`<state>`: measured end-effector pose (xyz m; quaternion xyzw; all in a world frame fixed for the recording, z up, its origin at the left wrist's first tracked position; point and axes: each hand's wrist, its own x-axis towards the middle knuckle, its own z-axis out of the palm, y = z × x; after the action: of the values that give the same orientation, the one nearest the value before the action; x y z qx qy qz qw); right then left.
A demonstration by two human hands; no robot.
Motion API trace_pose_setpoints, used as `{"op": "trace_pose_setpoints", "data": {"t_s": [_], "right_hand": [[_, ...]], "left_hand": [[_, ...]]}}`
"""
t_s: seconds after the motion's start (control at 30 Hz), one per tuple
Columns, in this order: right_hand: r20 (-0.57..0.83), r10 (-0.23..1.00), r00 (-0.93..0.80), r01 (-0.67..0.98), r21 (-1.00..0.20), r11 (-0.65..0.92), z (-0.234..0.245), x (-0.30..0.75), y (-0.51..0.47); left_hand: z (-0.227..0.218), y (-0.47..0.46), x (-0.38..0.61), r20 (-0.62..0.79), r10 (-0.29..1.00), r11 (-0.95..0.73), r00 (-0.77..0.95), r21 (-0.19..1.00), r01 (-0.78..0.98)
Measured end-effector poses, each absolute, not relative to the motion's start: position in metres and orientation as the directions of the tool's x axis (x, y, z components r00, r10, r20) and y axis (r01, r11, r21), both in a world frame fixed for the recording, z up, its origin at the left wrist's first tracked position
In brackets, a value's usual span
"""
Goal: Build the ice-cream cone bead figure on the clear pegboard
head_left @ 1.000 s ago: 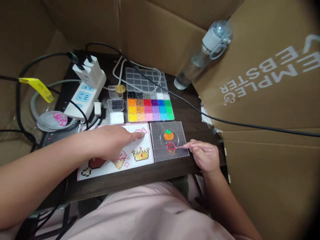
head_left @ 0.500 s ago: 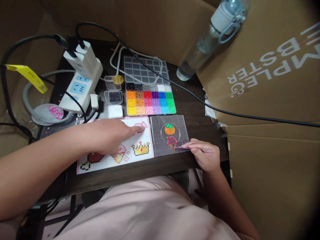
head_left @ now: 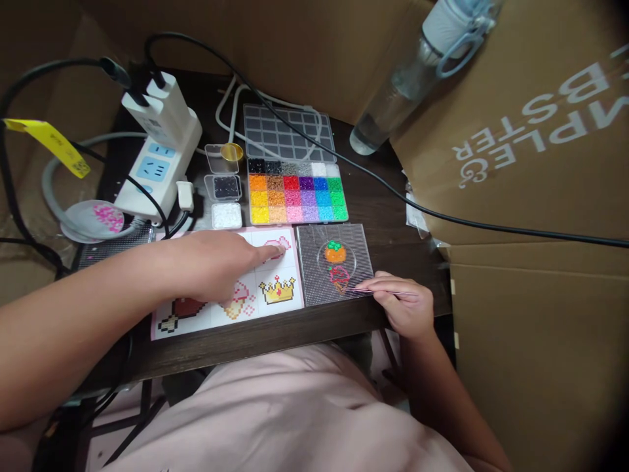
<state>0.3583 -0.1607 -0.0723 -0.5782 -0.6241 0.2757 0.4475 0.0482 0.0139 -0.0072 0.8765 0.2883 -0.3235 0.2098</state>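
Observation:
My left hand [head_left: 216, 262] rests on a pink pattern sheet [head_left: 275, 298], its forefinger stretched out and touching a pink picture at the sheet's top right, the other fingers curled. My right hand [head_left: 405, 305] pinches thin tweezers [head_left: 378, 292] whose tip lies at a red bead figure on the clear pegboard [head_left: 314, 288]. An orange bead figure [head_left: 335, 252] sits just above it. A tray of coloured beads [head_left: 295, 196] lies behind the pegboard, its clear lid [head_left: 289, 134] open behind it.
Small boxes of black and white beads [head_left: 227, 202] stand left of the tray. A white power strip [head_left: 157, 151] with plugs and cables is at the back left. A water bottle [head_left: 417, 65] leans at the back right. Cardboard walls surround the small dark table [head_left: 255, 337].
The view has tilted down a little, so everything sits higher. My right hand with the tweezers has drawn slightly back toward the pegboard's near right edge. The left forefinger stays on the pink picture.

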Motion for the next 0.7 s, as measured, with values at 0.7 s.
{"op": "trace_pose_setpoints", "data": {"t_s": [0.7], "right_hand": [[0.287,0.958,0.006,0.483,-0.840,0.249,-0.0694,0.3571,-0.1600]], "left_hand": [[-0.0099,0.0136,0.0476,-0.687,0.368,-0.736,0.626,0.196,0.648]]}}
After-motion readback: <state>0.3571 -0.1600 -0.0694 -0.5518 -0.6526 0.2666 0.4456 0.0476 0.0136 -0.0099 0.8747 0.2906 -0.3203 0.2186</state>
